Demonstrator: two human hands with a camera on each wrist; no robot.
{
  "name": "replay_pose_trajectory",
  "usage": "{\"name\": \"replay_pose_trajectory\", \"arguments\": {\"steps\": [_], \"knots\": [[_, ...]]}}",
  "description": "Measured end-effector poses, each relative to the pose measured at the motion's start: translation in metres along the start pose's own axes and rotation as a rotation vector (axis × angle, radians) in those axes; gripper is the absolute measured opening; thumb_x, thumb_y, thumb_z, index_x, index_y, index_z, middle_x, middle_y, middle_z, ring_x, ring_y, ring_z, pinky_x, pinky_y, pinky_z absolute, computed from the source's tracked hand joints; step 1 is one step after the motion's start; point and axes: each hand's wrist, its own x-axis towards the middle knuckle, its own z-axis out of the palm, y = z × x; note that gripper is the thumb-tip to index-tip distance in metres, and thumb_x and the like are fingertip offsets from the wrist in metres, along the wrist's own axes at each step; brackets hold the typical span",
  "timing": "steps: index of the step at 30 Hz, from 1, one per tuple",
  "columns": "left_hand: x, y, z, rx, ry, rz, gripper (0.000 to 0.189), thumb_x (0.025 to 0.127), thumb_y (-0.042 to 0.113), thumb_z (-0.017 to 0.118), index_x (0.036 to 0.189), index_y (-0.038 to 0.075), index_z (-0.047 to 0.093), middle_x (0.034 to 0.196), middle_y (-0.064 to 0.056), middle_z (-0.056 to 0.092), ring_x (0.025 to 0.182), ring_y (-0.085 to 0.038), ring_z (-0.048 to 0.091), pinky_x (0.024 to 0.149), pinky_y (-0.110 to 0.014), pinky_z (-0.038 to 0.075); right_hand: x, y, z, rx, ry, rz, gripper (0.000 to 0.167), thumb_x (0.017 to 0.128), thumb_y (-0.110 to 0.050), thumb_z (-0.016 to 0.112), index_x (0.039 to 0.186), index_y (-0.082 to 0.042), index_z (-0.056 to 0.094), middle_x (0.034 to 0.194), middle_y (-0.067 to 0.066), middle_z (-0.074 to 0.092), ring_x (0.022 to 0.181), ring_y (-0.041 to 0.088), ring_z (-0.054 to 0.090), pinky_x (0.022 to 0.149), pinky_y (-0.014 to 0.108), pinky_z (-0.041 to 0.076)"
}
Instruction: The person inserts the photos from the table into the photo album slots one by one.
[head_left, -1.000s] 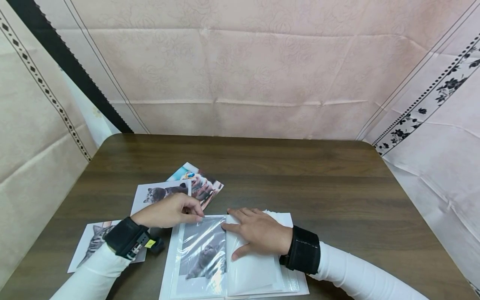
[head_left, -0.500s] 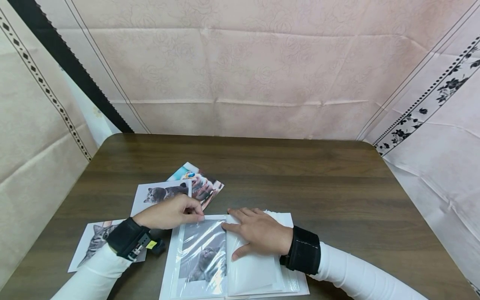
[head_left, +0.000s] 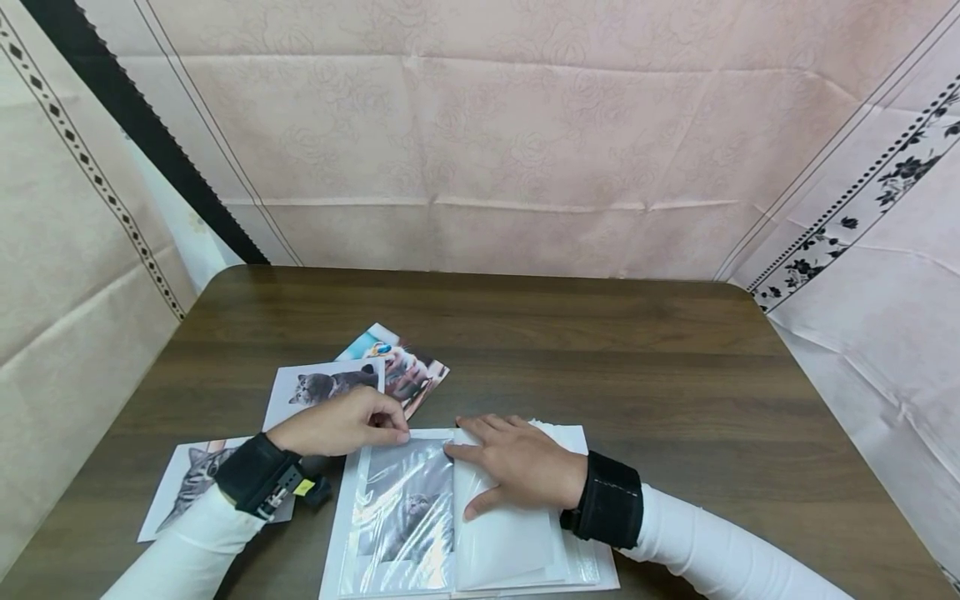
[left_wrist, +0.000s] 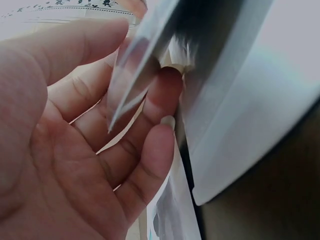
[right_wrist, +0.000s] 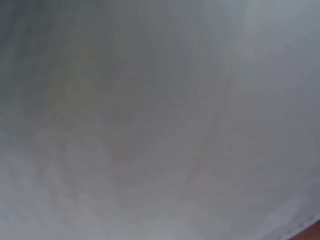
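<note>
An open photo album (head_left: 333,533) with clear plastic sleeves lies at the table's near edge. On its left page, a shiny sleeve (head_left: 408,517) shows a picture of a grey cat under streaks of glare. My left hand (head_left: 348,421) pinches the top edge of that sleeve between thumb and fingers. In the left wrist view, the clear sheet (left_wrist: 135,80) stands raised at the thumb, with the other fingers behind it. My right hand (head_left: 517,467) rests with fingers spread on the white right-hand pages (head_left: 510,550). The right wrist view is a grey-white blur.
Loose cat photos lie left of the album: one with a lying grey cat (head_left: 288,392), a colourful one (head_left: 416,375) partly under it, and a tabby one (head_left: 176,483) partly hidden by the left wrist. Brown wooden table (head_left: 600,350) stretches behind; patterned cloth (head_left: 487,150) hangs beyond.
Both hands stay nearly in place. The glare on the left sleeve has shifted, and the cat picture under it looks more broken up by reflections now.
</note>
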Motion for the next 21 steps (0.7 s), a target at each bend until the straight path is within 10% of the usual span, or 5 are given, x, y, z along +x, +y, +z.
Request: {"name": "replay_pose_trajectory", "arguments": {"steps": [21], "knots": [[-0.014,-0.013,-0.029,0.165,0.215,-0.165,0.009,0.092,0.011,0.074,0.100,0.014,0.072,0.083,0.002,0.062,0.077,-0.015,0.056,0.066,-0.024,0.050,0.002,0.001,-0.005,0.069,0.005,0.009,0.081,0.082,-0.062,0.074,0.150,-0.024,0.051,0.160,0.008,0.042,0.146,0.029,0.043,0.115,0.055,0.038]]}}
